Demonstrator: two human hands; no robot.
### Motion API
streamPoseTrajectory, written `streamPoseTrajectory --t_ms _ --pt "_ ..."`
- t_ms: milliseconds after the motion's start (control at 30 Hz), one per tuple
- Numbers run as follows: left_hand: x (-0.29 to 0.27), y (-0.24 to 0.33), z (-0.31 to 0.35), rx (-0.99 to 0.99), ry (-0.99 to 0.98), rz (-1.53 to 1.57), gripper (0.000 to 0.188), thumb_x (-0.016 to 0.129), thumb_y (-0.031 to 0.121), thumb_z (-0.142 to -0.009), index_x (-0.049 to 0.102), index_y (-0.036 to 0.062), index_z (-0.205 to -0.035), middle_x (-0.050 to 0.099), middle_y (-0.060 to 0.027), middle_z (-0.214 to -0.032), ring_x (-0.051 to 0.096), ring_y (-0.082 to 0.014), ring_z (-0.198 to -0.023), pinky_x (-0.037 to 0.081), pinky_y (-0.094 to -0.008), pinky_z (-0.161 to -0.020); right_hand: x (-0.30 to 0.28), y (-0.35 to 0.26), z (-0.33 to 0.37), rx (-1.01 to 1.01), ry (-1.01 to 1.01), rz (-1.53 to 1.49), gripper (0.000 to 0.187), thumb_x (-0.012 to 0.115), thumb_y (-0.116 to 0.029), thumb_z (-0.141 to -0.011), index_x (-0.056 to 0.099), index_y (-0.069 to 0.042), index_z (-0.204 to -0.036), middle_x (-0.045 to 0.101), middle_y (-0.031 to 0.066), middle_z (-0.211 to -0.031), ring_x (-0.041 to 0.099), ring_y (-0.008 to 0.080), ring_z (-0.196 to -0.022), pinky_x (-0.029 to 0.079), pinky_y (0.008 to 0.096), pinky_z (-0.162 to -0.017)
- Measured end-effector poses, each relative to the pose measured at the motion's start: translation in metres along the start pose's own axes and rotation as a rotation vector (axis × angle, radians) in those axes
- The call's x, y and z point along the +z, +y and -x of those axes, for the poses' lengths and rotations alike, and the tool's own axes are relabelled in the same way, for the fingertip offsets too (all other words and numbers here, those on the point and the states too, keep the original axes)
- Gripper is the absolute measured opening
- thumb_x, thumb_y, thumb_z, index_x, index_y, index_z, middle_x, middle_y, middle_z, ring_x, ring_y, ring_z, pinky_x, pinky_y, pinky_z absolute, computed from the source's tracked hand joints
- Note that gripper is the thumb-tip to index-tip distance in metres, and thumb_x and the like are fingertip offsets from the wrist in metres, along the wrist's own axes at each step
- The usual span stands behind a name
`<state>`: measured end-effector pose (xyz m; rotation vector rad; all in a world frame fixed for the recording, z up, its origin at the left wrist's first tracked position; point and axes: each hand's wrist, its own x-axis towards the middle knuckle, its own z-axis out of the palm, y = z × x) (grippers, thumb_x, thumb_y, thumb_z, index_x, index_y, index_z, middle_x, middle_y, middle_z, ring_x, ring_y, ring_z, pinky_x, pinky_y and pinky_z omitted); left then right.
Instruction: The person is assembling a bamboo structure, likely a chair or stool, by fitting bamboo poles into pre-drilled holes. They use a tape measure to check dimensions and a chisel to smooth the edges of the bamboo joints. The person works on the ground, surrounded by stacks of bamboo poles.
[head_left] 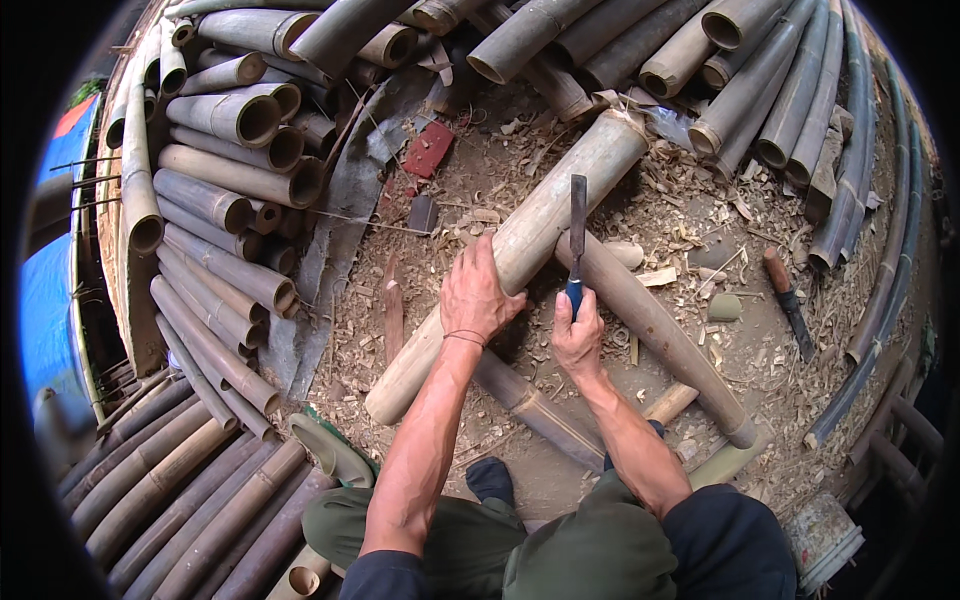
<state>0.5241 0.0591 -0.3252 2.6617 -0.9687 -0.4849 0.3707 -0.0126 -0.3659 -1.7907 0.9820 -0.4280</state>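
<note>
A thick, pale, scraped bamboo pole [530, 235] lies slantwise in front of me, its far end at upper right. My left hand [478, 290] grips it near the middle, fingers over the top and thumb on the right side. In my right hand [578, 340] is a chisel [578, 215] with a blue handle and a flat metal blade pointing away from me. Its blade overlaps the pole's right side; I cannot tell whether they touch. Beneath the pale pole, a brown pole [660, 335] and a darker bamboo piece [530, 400] run toward the lower right.
Stacked bamboo tubes [235, 120] line the left side, with more tubes [190, 500] at lower left and upper right. A wooden-handled tool [790, 300] lies to the right among shavings. A red block [428, 150] sits farther off; a dirty bucket [825, 535] stands at lower right.
</note>
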Motion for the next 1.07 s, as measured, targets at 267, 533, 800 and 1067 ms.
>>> streamPoseTrajectory --t_ms 267,533,800,1067 --pt "0.0 -0.001 -0.004 0.019 -0.029 -0.021 0.088 0.084 0.028 -0.061 0.041 0.0074 -0.135 0.057 -0.0184 -0.115 0.056 -0.0369 -0.109 0.047 -0.0455 -0.092 0.008 0.008 -0.005 -0.037 -0.003 -0.031 0.03 0.052 -0.03 -0.101 0.045 0.0 -0.103 0.054 0.0164 -0.065 0.058 0.0386 -0.054 0.044 0.043 -0.049" --pt "-0.001 0.0 0.003 0.053 -0.02 -0.019 0.089 0.085 0.027 -0.062 0.039 0.0063 -0.135 0.057 -0.0193 -0.115 0.056 -0.0383 -0.108 0.047 -0.0456 -0.092 -0.001 0.0 -0.003 0.08 -0.087 -0.019 0.035 0.053 -0.033 -0.1 0.045 0.001 -0.105 0.059 0.0237 -0.07 0.062 0.0452 -0.064 0.046 0.0489 -0.055" --pt "-0.003 -0.005 -0.007 0.058 0.016 -0.019 0.092 0.086 0.027 -0.06 0.039 0.0051 -0.136 0.057 -0.0193 -0.116 0.056 -0.0386 -0.108 0.047 -0.0463 -0.091 0.004 -0.002 -0.005 0.087 -0.089 -0.014 0.032 0.056 -0.029 -0.098 0.045 0.001 -0.101 0.059 0.0237 -0.068 0.061 0.0471 -0.063 0.046 0.0495 -0.053" --pt "-0.004 -0.001 -0.001 0.031 -0.052 -0.037 0.089 0.084 0.028 -0.065 0.039 0.0041 -0.137 0.056 -0.0196 -0.122 0.055 -0.037 -0.114 0.047 -0.0446 -0.096 -0.005 0.003 0.006 -0.015 -0.08 0.017 0.043 0.056 -0.039 -0.098 0.042 -0.002 -0.113 0.064 0.0265 -0.072 0.065 0.0481 -0.068 0.052 0.0516 -0.057"
